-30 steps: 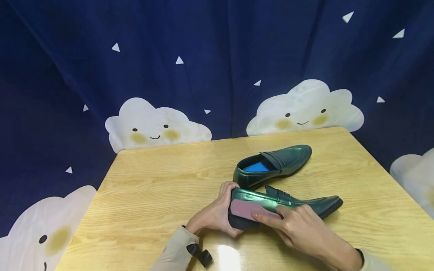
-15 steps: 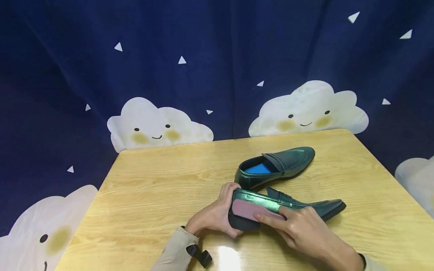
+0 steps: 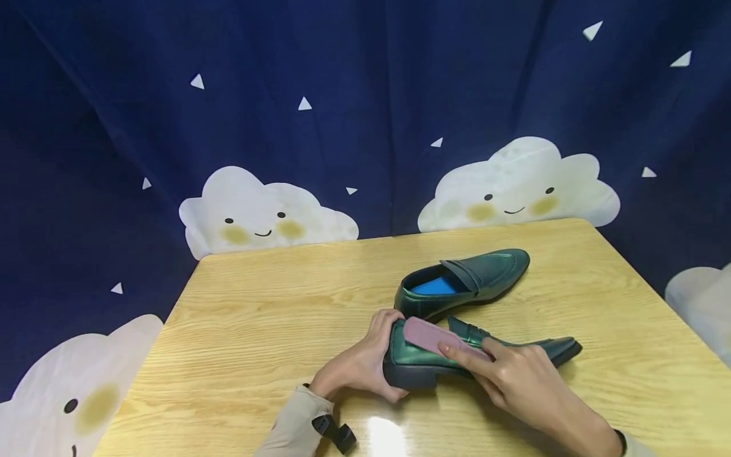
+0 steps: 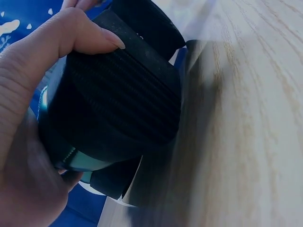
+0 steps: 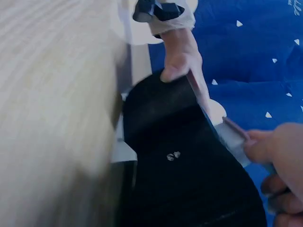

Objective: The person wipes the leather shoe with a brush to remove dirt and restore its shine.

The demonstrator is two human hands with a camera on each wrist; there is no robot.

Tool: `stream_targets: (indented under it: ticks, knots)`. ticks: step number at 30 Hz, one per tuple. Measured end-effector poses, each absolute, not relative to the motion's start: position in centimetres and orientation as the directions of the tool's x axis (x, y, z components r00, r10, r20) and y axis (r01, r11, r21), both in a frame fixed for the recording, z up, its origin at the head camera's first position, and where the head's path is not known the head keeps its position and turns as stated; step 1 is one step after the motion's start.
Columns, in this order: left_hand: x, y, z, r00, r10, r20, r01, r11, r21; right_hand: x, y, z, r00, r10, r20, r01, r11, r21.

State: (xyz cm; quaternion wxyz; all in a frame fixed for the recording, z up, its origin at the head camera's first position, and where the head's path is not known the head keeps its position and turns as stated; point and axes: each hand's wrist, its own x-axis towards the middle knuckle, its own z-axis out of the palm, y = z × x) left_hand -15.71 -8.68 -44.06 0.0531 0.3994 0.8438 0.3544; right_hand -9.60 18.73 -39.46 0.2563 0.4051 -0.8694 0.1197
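My left hand grips the heel end of a dark green loafer, which is tipped on its side with the sole toward me. In the left wrist view the thumb presses on the black ridged heel. My right hand holds a pink-backed brush by its handle, thumb along the near side. The brush head lies over the upper rear side of the loafer, close to the opening. Pale bristles face the shoe in the right wrist view, beside the black sole.
A matching loafer with a blue insole stands upright just behind the held one, toe to the right. Both are on a wooden table. A dark blue curtain with clouds hangs past the back edge.
The brush has moved up and slightly right over the loafer's side, from near the sole toward the opening. My left hand and the shoe stay almost in place.
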Motion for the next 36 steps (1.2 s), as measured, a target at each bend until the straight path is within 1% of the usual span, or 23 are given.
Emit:
stream_targets:
  ticks: [4,9,13,18,23,26,28,32,36]
  knots:
    - [-15.7,-8.7,-44.1,-0.672,0.715,0.194,0.642,0.432,0.634,-9.3,19.0,-39.7,-0.513,-0.698,0.5,-0.814,0.58,-0.025]
    - [-15.9,-8.7,-43.9,-0.678,0.711,0.186,0.635,0.44,0.635,-9.6,19.5,-39.6,-0.512,-0.636,0.578,-0.772,0.635,0.013]
    - [-15.8,-8.7,-43.8,-0.676,0.712,0.189,0.639,0.439,0.632,-9.1,19.5,-39.6,-0.484,-0.69,0.539,-0.81,0.586,0.022]
    - [-15.8,-8.7,-43.7,-0.674,0.712,0.195,0.645,0.441,0.624,-8.8,19.8,-39.4,-0.526,-0.664,0.532,-0.775,0.632,0.021]
    - [-15.7,-8.7,-43.8,-0.669,0.716,0.201,0.657,0.444,0.609,-8.5,19.8,-39.5,-0.498,-0.709,0.5,-0.81,0.586,0.023]
    - [-15.7,-8.7,-43.8,-0.671,0.716,0.194,0.656,0.451,0.605,-8.6,20.1,-39.4,-0.545,-0.652,0.528,-0.76,0.65,0.018]
    - [-15.7,-8.7,-43.7,-0.666,0.722,0.186,0.657,0.451,0.604,-8.6,20.3,-39.4,-0.561,-0.642,0.522,-0.752,0.659,0.003]
    - [-15.8,-8.6,-43.5,-0.648,0.74,0.181,0.678,0.452,0.58,-8.6,20.5,-39.4,-0.53,-0.696,0.485,-0.801,0.598,-0.018]
    - [-16.0,-8.5,-43.3,-0.65,0.737,0.183,0.677,0.453,0.58,-9.0,20.8,-39.6,-0.549,-0.625,0.555,-0.752,0.659,-0.003]
